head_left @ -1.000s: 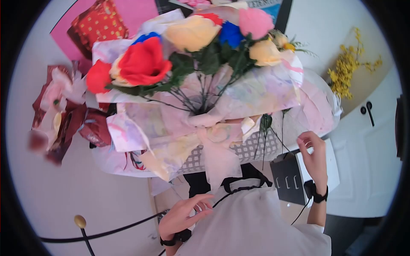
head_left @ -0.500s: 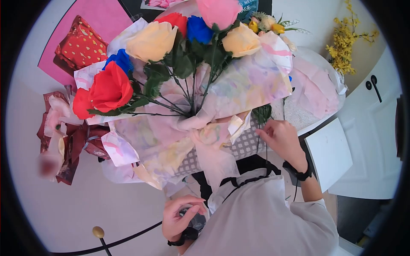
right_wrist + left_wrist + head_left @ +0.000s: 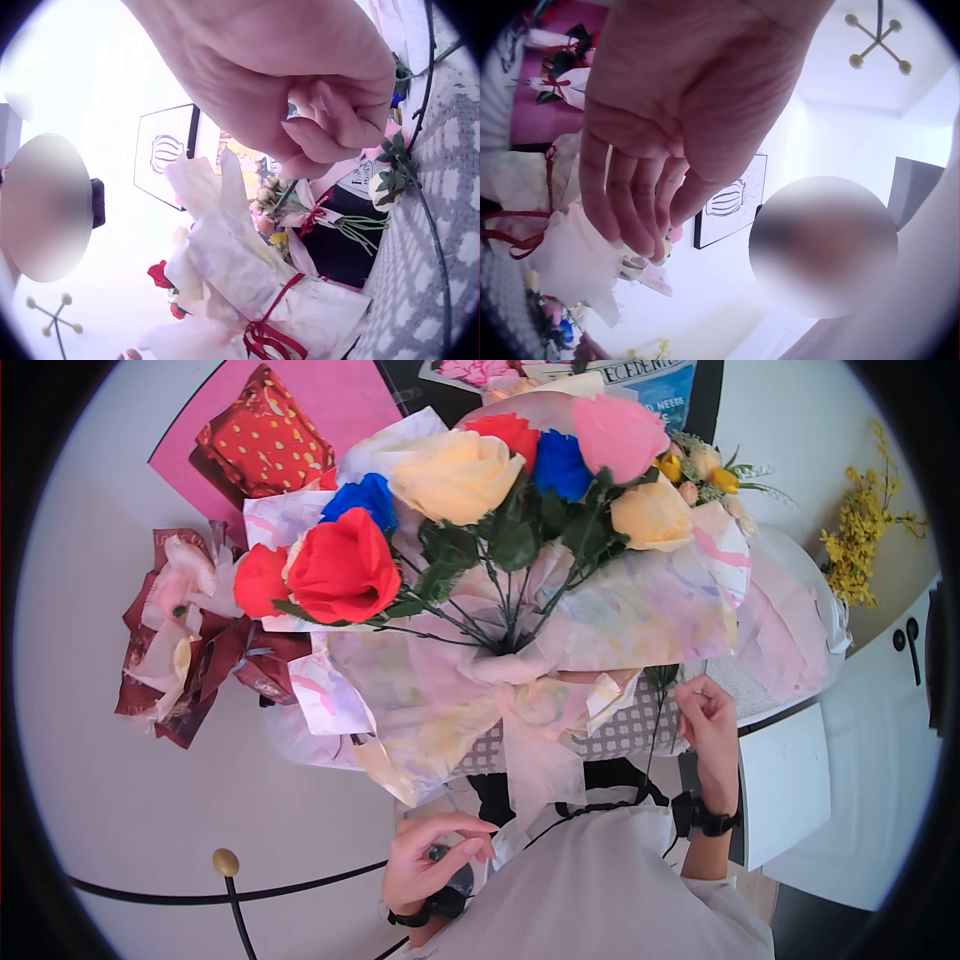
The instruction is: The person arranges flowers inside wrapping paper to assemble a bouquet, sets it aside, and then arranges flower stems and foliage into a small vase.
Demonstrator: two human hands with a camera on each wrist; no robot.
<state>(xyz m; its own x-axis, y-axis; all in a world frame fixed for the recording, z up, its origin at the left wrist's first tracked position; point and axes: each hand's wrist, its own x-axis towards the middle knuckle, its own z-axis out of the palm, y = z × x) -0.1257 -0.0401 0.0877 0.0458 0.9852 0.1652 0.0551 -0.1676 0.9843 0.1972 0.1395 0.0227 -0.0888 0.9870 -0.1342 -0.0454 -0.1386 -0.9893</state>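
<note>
A large bouquet of red, cream, blue and pink roses (image 3: 455, 478) lies in pastel paper (image 3: 650, 605), tied with a pale pink ribbon (image 3: 540, 745). My right hand (image 3: 708, 725) is just right of the wrapping, beside a green-leaved stem (image 3: 657, 710). In the right wrist view its fingers curl in, and a thin dark stem (image 3: 285, 196) shows at the fingertips of that hand (image 3: 300, 90). Low in front of my shirt, my left hand (image 3: 430, 860) hangs loosely bent, holding nothing; the left wrist view shows that hand (image 3: 660, 127) with relaxed fingers.
A dark red wrapped bouquet (image 3: 190, 660) is at the left. Behind the roses stand a pink panel (image 3: 355, 420) and small mixed flowers (image 3: 710, 465). At the right are yellow blossoms (image 3: 860, 540) and a white cabinet top (image 3: 785, 785). A white rose (image 3: 386, 189) lies on patterned cloth (image 3: 420, 300).
The head view has shifted. My right hand moved in to the loose stems beside the bouquet, then slightly back from them. My left hand kept nearly the same pose.
</note>
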